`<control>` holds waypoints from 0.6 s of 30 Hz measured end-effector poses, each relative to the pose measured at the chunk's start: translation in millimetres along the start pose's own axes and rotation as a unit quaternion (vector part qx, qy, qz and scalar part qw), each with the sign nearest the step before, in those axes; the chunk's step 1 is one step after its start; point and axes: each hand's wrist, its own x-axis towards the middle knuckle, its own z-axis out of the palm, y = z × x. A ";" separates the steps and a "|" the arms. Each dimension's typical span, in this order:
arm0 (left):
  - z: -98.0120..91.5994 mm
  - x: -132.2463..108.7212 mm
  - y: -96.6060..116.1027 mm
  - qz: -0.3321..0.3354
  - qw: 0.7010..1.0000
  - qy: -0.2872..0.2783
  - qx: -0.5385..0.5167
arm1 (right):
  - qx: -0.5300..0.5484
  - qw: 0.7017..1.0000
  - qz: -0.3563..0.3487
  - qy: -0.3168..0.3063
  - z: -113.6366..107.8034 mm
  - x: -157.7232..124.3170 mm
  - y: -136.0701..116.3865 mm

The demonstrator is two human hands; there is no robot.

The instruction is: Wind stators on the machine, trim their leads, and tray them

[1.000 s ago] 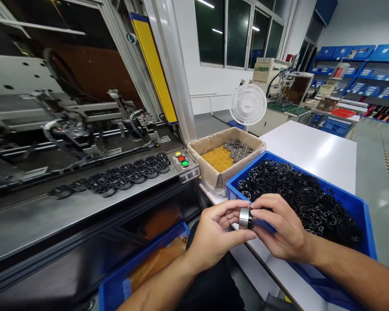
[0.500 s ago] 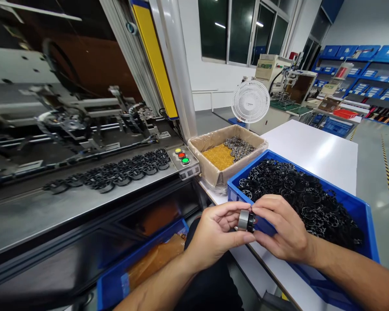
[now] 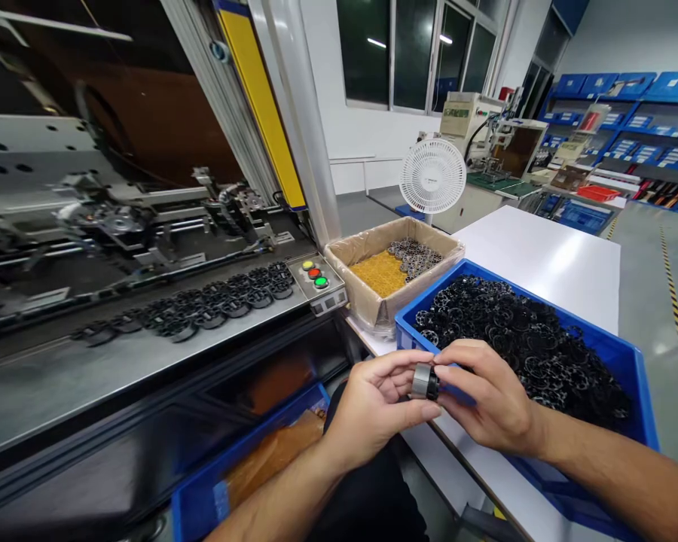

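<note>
Between my two hands is a small round part (image 3: 422, 382) with a grey metal band and a black toothed side. My left hand (image 3: 373, 410) curls its fingers and thumb around the grey band. From the other side, the fingertips of my right hand (image 3: 486, 391) press against the black face; its thumb sits lower and is partly hidden. Both hands hover in front of the blue bin (image 3: 649, 406), which is heaped with black plastic wheel-like parts (image 3: 520, 339). Rows of similar black round parts (image 3: 203, 305) lie on the metal ledge to the left.
A machine with metal fixtures (image 3: 113, 218) stands at left, beside a button box (image 3: 319, 282). Behind the bin is a plastic-lined carton (image 3: 367, 301) of yellow pieces and metal rings. A white fan (image 3: 432, 177) stands behind it. Lower left, another blue bin (image 3: 186, 500) holds brown plastic film.
The view has shifted slightly. The part has turned a little between my hands, and my right fingers have moved closer over its black side.
</note>
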 end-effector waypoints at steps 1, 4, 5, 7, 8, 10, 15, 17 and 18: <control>0.3 0.0 0.1 0.002 1.000 -0.001 -0.003 | -0.004 1.000 -0.002 -0.002 0.2 -0.3 0.1; 0.2 0.1 -0.2 0.008 1.000 -0.005 -0.015 | -0.020 1.000 -0.004 0.001 0.0 -0.5 0.2; 0.0 0.0 -0.6 0.008 1.000 -0.007 -0.017 | -0.023 1.000 -0.005 0.004 -0.2 -0.4 0.2; -0.5 -0.5 -1.5 0.009 1.000 -0.011 -0.017 | -0.024 1.000 -0.008 0.007 -0.4 -0.4 0.3; -0.8 -0.9 -2.1 0.008 1.000 -0.013 -0.015 | -0.023 1.000 -0.010 0.006 -0.4 -0.6 0.2; -1.5 -2.0 -3.3 0.007 1.000 -0.013 -0.013 | -0.023 1.000 -0.014 0.002 -0.1 -1.1 0.1; -4.8 -2.5 -4.7 0.007 1.000 -0.006 -0.017 | -0.012 1.000 -0.022 -0.004 0.8 -2.6 0.0; -6.4 -2.0 -5.1 0.007 1.000 -0.010 -0.011 | -0.005 1.000 -0.020 -0.007 1.0 -3.1 1.1; -7.1 -2.1 -5.7 0.006 1.000 -0.013 -0.003 | -0.004 1.000 -0.018 -0.009 1.3 -3.5 1.9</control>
